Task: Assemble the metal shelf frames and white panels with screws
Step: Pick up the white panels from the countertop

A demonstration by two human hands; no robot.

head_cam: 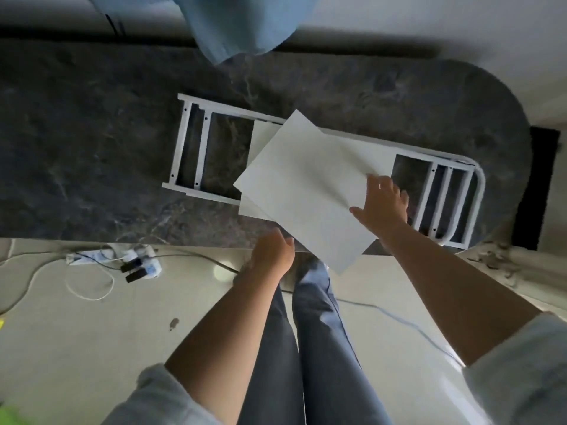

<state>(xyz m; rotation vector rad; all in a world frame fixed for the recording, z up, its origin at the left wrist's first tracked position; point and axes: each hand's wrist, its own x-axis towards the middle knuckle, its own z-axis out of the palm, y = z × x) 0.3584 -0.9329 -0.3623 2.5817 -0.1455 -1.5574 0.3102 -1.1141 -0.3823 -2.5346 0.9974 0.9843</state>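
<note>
Two panels at least lie stacked on the frame, which rests flat on the counter. The top panel sits skewed across the lower panel, one corner hanging past the counter's near edge. The step in hand looks like sorting panels, before any screws go in. Next, the top panel wants squaring to the frame's rails or setting aside. The right hand holds its right edge, thumb on top and fingers spread over the edge, probably wrapping under. The left hand meets the near edge with curled fingers; whether it grips, I cannot tell.
</note>
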